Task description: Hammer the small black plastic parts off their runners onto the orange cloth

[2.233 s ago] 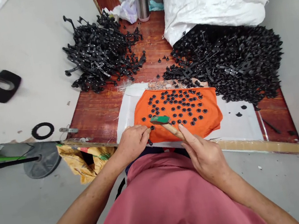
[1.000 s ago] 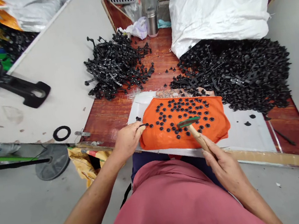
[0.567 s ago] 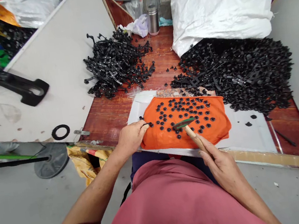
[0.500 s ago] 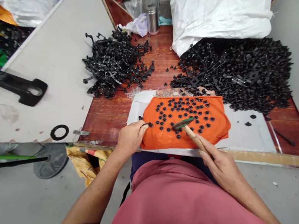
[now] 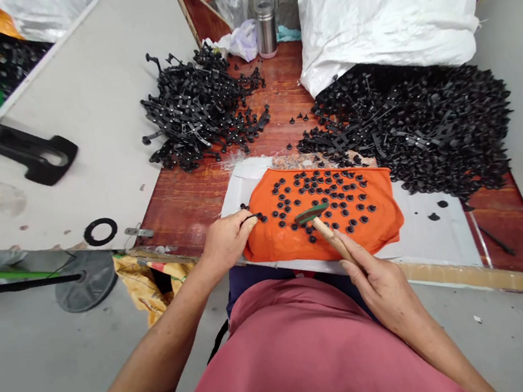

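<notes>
My right hand (image 5: 377, 283) is closed around the wooden handle of a hammer (image 5: 330, 235). Its long dark green head is over an orange cloth (image 5: 279, 246), above some of the small round black plastic pieces scattered there. At the cloth's left edge, my left hand (image 5: 224, 244) pinches a thin black plastic strip (image 5: 251, 216). The tip of that strip reaches toward black pieces lying on the cloth. Most of the strip is hidden by my fingers. Beneath the cloth lies a white sheet (image 5: 433, 229).
Black plastic parts form a heap (image 5: 199, 110) at the back left and a larger pile (image 5: 438, 130) at the right, below a white sack (image 5: 390, 6). A steel flask (image 5: 266, 31) stands at the back. A black ring (image 5: 100, 232) lies on the left table.
My right hand has moved the hammer head left across the cloth, toward my left hand. My left hand stays at the cloth's left edge with the strip.
</notes>
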Motion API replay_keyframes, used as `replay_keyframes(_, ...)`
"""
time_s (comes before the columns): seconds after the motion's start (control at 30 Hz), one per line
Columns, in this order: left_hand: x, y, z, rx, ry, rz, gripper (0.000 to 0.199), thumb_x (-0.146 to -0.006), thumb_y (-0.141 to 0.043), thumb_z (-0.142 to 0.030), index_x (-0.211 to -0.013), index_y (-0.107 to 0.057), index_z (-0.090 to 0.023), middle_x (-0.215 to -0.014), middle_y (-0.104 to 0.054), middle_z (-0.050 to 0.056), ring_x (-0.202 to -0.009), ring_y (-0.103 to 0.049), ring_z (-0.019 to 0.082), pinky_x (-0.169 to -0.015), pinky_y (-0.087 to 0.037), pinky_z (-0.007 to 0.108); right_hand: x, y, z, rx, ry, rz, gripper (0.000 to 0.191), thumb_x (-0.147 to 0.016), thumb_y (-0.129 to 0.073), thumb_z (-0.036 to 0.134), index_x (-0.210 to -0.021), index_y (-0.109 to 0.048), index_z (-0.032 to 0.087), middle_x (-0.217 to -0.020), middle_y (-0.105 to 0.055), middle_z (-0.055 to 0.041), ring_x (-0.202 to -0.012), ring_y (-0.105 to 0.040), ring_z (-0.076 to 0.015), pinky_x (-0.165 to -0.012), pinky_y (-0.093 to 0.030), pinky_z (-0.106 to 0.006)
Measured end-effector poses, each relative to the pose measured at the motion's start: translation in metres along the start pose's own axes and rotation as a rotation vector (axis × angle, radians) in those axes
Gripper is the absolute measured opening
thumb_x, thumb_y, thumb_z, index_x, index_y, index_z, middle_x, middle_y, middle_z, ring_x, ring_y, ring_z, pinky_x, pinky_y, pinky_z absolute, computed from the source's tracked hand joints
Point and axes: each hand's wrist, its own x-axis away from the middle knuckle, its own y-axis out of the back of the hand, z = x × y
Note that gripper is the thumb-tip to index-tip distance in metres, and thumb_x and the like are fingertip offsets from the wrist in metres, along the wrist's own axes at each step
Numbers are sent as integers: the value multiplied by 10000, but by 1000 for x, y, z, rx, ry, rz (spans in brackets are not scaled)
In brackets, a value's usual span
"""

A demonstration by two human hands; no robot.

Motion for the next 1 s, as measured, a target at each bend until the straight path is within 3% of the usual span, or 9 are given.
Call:
replay_keyframes(0.23,0,-1,-5,-139,6,28,335,-1036,-426,-369,-1009,-724,-221,-1038,-788,62,-949,-718,224,-807,-477,292,0,-1,1,9,-14,22,538,-1072,-417,258,-1606,-390,311,-1524,-567,-15,-1293,-641,-199,-1050,-553,-330)
replay_keyframes(0.47,3,2,-13,-358,22,28,352,-1051,-422,-403,-1076,-725,-227,-1044,-782,81,-958,-728,237,-755,-481,298,-15,4,13,200,58,27,538,-1065,-421,268,-1604,-411,279,-1262,-760,-78,-961,-783,-238,-836,-633,-350)
replay_keyframes(0.57,5,0,-15,-414,28,17,360,-1056,-417,-419,-1111,-711,-219,-1033,-776,87,-928,-733,247,-708,-471,305,-29,7,29,267,143,26,556,-1067,-405,258,-1622,-380,245,-1078,-796,-92,-832,-772,-229,-807,-628,-357)
replay_keyframes(0.7,7,-7,-16,-433,39,7,367,-1062,-402,-410,-1119,-692,-193,-1002,-762,114,-893,-732,253,-688,-463,307,-45,-2,44,348,212,-24,572,-1067,-410,255,-1636,-350,240,-973,-784,-77,-763,-738,-200,-753,-604,-306)
replay_keyframes(0.83,6,-11,-12,-418,34,15,368,-1067,-391,-409,-1115,-677,-182,-989,-754,125,-875,-731,256,-695,-461,310,-54,-16,47,569,159,92,599,-1041,-468,243,-1631,-367,253,-815,-761,-44,-595,-690,-209,-546,-541,-284)
replay_keyframes(0.9,5,-12,-10,-420,31,28,376,-1070,-382,-419,-1100,-672,-183,-979,-756,122,-878,-733,261,-694,-460,314,-54,-19,47,593,149,92,599,-1040,-473,245,-1629,-371,257,-812,-760,-41,-586,-687,-207,-524,-521,-278)
replay_keyframes(1.0,4,-12,-8,-412,32,41,373,-1070,-385,-426,-1108,-671,-188,-985,-762,114,-903,-734,265,-709,-465,318,-52,-19,47,548,168,25,590,-1049,-447,242,-1633,-363,241,-878,-766,-59,-663,-710,-196,-605,-547,-273)
